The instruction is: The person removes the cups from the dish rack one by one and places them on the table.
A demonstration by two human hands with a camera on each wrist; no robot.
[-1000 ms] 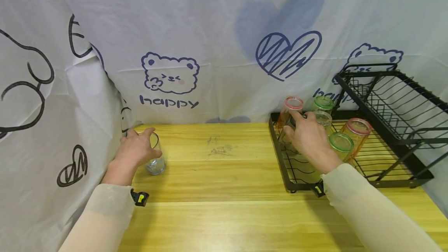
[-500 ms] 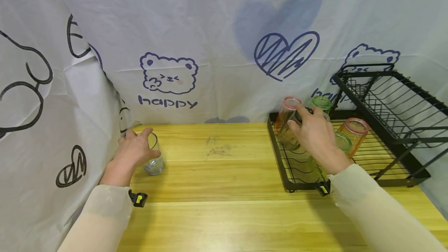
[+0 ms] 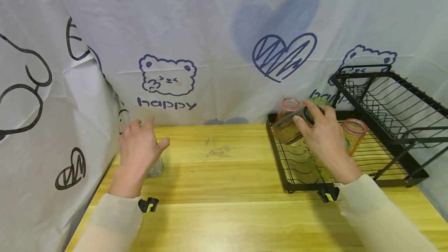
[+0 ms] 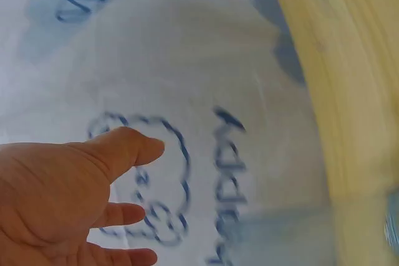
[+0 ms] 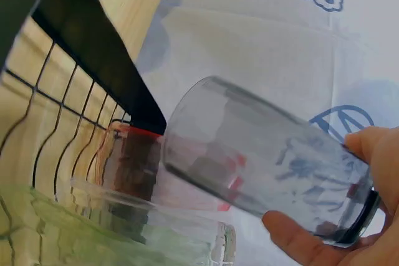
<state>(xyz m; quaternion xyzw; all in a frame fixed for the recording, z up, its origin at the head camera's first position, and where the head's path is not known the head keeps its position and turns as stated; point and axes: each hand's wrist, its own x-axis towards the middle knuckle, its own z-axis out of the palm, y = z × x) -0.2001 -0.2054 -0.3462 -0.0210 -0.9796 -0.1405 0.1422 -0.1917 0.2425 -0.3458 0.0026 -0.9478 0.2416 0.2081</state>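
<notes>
My right hand grips a smoky clear drinking glass near its dark, thick base. In the right wrist view this glass is tilted, mouth toward the lower tray of the black dish rack. On the left, my left hand is raised with fingers spread and thumb out, holding nothing. Below it a second clear glass stands on the table, mostly hidden behind the hand. The left wrist view shows the thumb and fingertips of the left hand apart, facing the cloth.
Inside the rack stand red-rimmed glasses, one at the back left and another farther right, plus green glasses partly behind the right hand. The rack's upper wire tier overhangs its right side. Printed white cloth backs the wooden table.
The right hand has lifted the clear glass and tilted it from its near-upright place, moving slightly rightward. The left hand has let go of its glass and risen, fingers spreading.
</notes>
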